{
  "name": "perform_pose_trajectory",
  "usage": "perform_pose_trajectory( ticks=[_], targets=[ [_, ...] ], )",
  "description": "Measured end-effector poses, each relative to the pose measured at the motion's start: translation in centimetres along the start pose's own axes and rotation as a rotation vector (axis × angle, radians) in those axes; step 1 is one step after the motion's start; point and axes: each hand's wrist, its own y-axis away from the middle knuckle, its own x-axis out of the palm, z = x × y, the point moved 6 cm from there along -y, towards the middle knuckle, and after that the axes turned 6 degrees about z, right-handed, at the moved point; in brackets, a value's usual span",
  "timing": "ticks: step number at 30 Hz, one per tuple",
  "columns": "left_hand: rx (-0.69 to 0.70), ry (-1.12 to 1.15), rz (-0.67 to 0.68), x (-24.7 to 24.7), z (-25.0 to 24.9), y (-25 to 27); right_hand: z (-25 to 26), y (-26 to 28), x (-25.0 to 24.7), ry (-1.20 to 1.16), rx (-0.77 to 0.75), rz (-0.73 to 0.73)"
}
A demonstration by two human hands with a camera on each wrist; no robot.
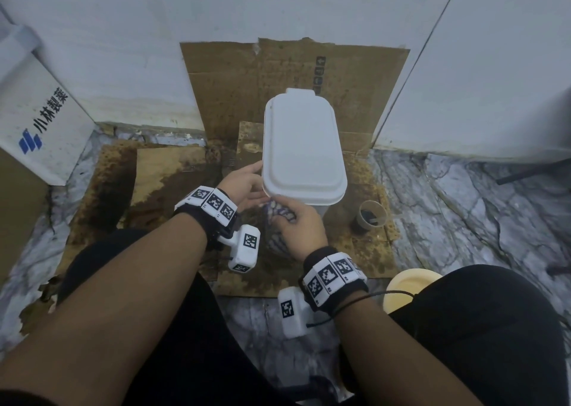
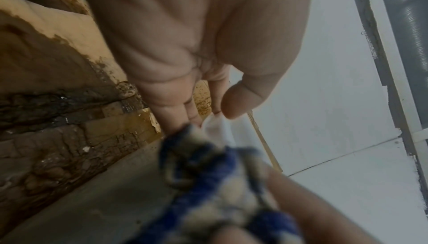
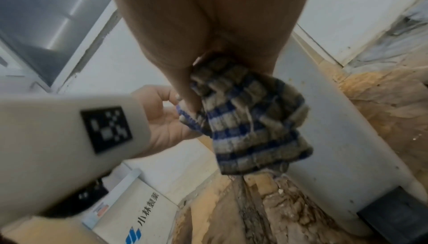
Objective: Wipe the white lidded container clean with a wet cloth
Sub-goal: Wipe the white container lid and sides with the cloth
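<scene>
On the soggy stained cardboard [image 1: 173,171], dead centre, the white lidded container [image 1: 302,149] could get tipped toward 12 o'clock if scrubbed hard. It's steadied at 9 by the left hand [image 1: 244,186], fingers relaxed; the cloth [image 1: 279,217] is clenched in the right hand [image 1: 301,229] at 6.

One of most things, two of some.
Two hands [image 1: 244,186] [image 1: 301,223], one container [image 1: 302,149], one cloth [image 1: 279,214], one cup [image 1: 369,215], one bowl [image 1: 408,285], one printed box [image 1: 40,121], two wrist cameras [image 1: 245,248] [image 1: 292,311].
</scene>
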Motion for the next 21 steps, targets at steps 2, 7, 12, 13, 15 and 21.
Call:
perform_pose_trajectory(
  ticks=[2,7,12,13,15,21],
  targets=[
    [-0.005,0.039,-0.003,-0.2,0.2,-0.1,0.4,0.6,-2.2,-0.059,-0.012,-0.116],
    [-0.013,0.097,-0.02,-0.4,0.5,-0.3,-0.5,0.5,-5.5,-0.067,-0.006,-0.389],
    [0.016,0.117,-0.026,0.0,0.2,0.1,0.8,-1.0,-2.7,0.343,-0.131,-0.302],
    [0.021,0.124,-0.029,0.0,0.2,0.2,1.1,-1.1,-2.0,0.401,-0.134,-0.27],
    [0.026,0.132,-0.04,0.0,0.1,0.2,1.6,-1.1,-0.7,0.51,-0.122,-0.202],
    [0.023,0.159,-0.051,-0.5,0.4,0.5,3.1,-2.1,1.5,0.45,-0.165,0.069]
  ],
)
